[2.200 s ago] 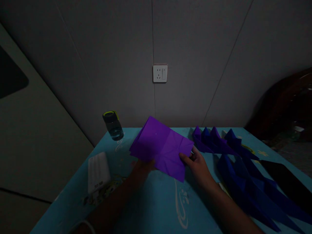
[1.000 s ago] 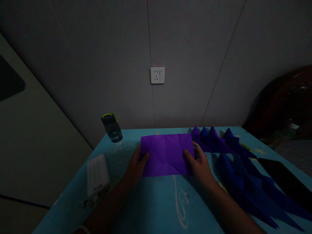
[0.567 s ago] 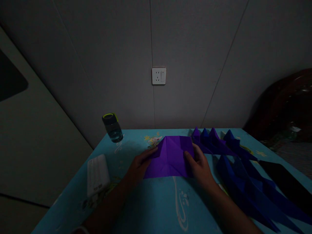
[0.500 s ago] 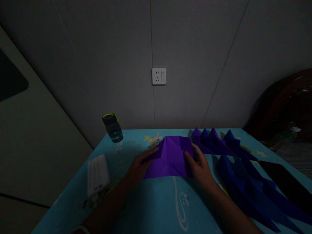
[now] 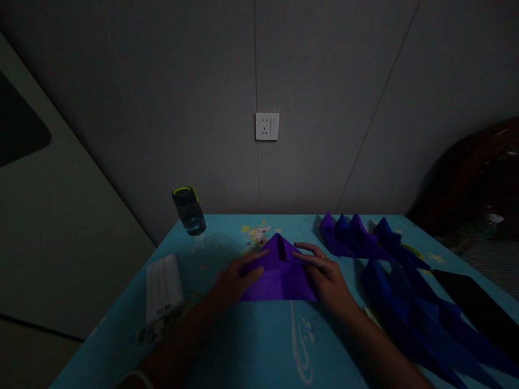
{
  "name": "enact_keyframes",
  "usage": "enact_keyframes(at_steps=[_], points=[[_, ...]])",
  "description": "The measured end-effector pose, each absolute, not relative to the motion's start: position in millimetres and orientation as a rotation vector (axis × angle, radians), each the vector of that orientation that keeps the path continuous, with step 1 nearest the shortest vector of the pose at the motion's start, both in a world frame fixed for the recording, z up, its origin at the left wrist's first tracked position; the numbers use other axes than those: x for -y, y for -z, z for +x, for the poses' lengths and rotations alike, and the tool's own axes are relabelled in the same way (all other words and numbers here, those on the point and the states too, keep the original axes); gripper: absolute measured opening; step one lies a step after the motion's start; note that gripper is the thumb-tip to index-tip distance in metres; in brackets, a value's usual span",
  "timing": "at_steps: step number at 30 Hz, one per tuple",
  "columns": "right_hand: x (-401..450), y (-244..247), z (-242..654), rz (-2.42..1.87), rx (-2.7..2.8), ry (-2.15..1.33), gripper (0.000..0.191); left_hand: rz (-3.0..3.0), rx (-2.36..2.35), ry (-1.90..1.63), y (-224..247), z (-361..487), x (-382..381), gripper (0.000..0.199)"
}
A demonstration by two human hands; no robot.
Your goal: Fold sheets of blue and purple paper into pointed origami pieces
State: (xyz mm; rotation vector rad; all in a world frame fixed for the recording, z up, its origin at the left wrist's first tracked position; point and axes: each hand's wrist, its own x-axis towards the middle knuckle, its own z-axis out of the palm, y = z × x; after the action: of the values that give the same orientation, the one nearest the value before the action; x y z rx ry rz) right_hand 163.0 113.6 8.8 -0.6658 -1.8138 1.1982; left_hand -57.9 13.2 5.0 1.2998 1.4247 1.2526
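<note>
Dim light falls on a turquoise table pushed against a grey panelled wall, and the purple paper near the table's middle serves as the landmark. Nearer than the paper, the tabletop runs bare down to its front edge, save for a pale printed swirl. The paper lies flat, folded to a triangle with its point toward the wall and its long base toward the person. The left hand rests flat on the paper's left slope, fingers spread and pressing, not clenched. The right hand lies likewise on the right slope, fingers extended toward the peak, gripping nothing. Left of the paper, a white power bank sits near the table's left edge. Right of the paper, a row of folded blue and purple paper shapes crowds that side, with a black flat object beyond them. Farther left, a bottle stands by the wall. Above the paper, a white socket is set in the wall.
</note>
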Motion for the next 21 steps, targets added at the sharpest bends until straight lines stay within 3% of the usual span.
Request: enact_keyframes(at_steps=[14, 21], points=[[-113.2, -6.7, 160.9, -0.888, 2.087, -0.993, 0.025, 1.384, -1.563, -1.162, -9.0, -57.2, -14.3, 0.042], [-117.9, 7.8, 160.9, -0.752, 2.267, -0.943, 0.044, 1.587, -1.743, -1.057, -2.4, -58.0, -15.2, 0.038]])
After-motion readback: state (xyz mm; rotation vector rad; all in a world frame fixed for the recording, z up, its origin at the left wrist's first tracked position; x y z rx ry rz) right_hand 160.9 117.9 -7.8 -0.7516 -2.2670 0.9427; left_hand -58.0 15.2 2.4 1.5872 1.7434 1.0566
